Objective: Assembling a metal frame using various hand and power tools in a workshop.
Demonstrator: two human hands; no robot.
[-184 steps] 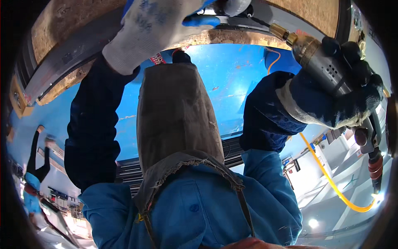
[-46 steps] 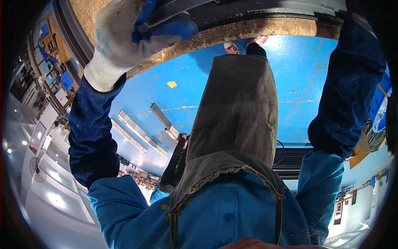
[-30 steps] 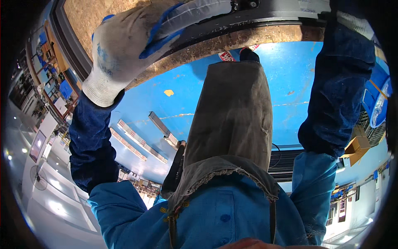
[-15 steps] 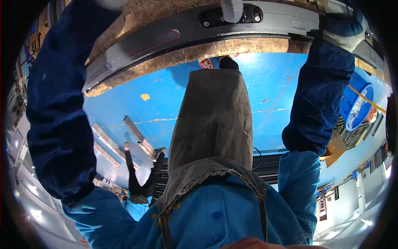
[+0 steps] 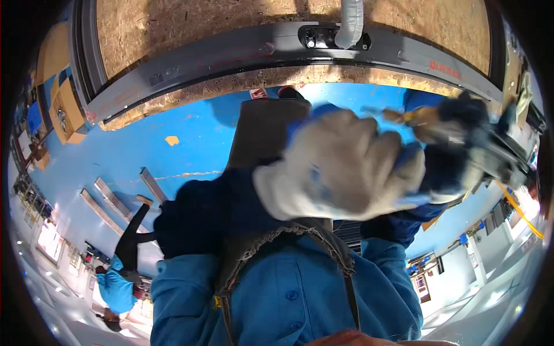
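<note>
My left hand [image 5: 346, 164], in a pale knitted glove with blue patches, is raised in front of my apron. Its fingers are curled, and what they hold, if anything, is hidden. At the right, my right hand [image 5: 464, 176] is blurred and partly hidden behind the left one. It appears wrapped round a dark power drill [image 5: 502, 150], whose brownish front end and thin bit point left. Beyond the hands lies a dark grey metal frame [image 5: 225, 60] on a chipboard-topped bench [image 5: 202, 23]. A grey lever handle [image 5: 350, 26] stands on a black plate [image 5: 314, 38] with screws.
A yellow hose [image 5: 519, 213] hangs at the right. An open cardboard box [image 5: 66, 115] stands at the far left. Long metal profiles [image 5: 112, 199] lie on the blue floor [image 5: 133, 150], near another person [image 5: 118, 285] in a blue shirt.
My left hand has come down from the far left to the middle, before my chest. The right arm has drawn nearer, with the drill now in view. The frame appears lower in the picture.
</note>
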